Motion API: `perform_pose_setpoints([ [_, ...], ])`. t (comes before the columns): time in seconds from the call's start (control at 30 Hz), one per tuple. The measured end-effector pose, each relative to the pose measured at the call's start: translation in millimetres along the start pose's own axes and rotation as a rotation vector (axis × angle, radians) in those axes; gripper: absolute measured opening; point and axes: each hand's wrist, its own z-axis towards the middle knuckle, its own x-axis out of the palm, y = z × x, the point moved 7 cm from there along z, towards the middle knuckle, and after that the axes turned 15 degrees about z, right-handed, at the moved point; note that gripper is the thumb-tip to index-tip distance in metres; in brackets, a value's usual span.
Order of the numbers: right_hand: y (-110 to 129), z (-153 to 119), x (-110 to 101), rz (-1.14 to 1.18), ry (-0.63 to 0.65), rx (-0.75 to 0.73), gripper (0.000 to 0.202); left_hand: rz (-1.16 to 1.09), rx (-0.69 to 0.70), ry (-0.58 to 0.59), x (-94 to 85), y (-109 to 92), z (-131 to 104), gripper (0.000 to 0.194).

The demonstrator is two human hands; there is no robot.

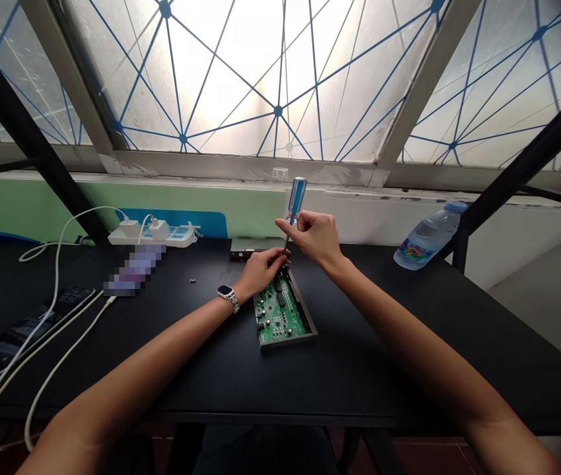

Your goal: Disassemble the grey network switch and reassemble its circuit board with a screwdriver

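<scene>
Blue screwdriver (297, 194) tilts over green board (281, 320) — right fingers (305, 220) grasp it, left fingers (271, 255) too.

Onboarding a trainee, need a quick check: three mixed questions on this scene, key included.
1. Which is nearer the blue-striped screwdriver handle?
A) left hand
B) right hand

2. True or false: the plastic bottle is tilted.

3. Fill in: the open casing under the hands contains a green ____.

Key:
1. B
2. True
3. circuit board
</scene>
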Motion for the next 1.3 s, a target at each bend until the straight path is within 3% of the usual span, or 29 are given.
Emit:
perform_pose_setpoints([
  [0.17,0.7,-0.3,-0.1,-0.189,-0.033,0.02,0.054,-0.01,0.0,-0.016,1.3,2.2,-0.2,0.028],
  [0.37,4.6,0.1,1.9,-0.199,0.005,-0.028,0.042,-0.019,0.014,-0.01,1.1,2.4,0.4,0.027],
  [0.57,5.8,0.0,10.8,-0.045,0.153,-0.047,0.037,-0.01,0.017,0.0,-3.5,-0.4,-0.9,0.025],
  [0.77,-6.1,0.0,21.3,0.164,0.273,0.027,0.033,-0.002,0.031,0.006,-4.8,-2.2,0.2,0.025],
  [1.0,-8.0,-1.4,27.9,0.214,0.401,0.048,0.023,0.005,0.044,0.01,-5.1,-2.1,0.6,0.024],
  [1.3,-10.4,-5.1,28.0,0.313,0.395,0.022,0.029,0.006,0.042,0.021,-3.7,-0.8,-0.3,0.024],
])
